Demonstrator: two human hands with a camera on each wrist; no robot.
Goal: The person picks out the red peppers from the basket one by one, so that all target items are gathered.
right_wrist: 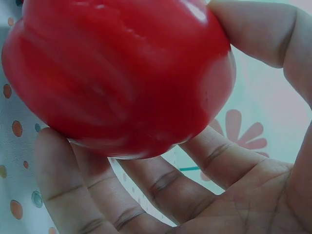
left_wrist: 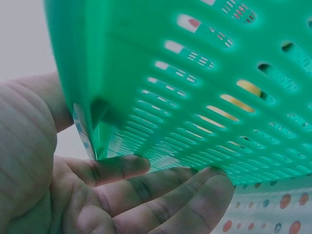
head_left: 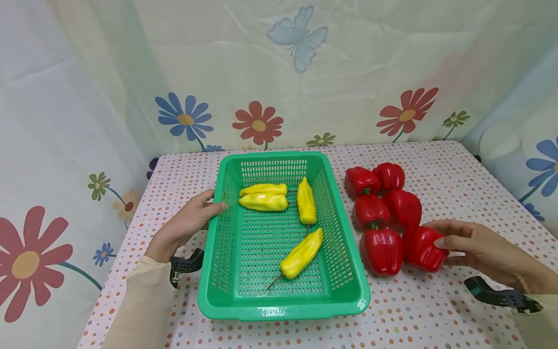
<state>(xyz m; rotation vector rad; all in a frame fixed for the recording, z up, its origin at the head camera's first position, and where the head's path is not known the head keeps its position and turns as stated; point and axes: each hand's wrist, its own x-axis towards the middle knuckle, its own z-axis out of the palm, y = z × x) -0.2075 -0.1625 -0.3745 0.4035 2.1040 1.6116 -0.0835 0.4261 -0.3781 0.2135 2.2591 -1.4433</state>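
Note:
A green plastic basket with slotted walls stands on the table, holding several long yellow peppers. My left hand grips its left side, the thumb over the rim and the fingers against the outer wall, as the left wrist view shows. To the right of the basket, my right hand holds a red bell pepper between thumb and fingers. This pepper is the nearest right one of a cluster; beside it lies another red bell pepper. Whether the held one touches the table cannot be told.
More red bell peppers lie close together just beyond the right hand. The table wears a dotted cover. A flowered curtain hangs behind it and along both sides.

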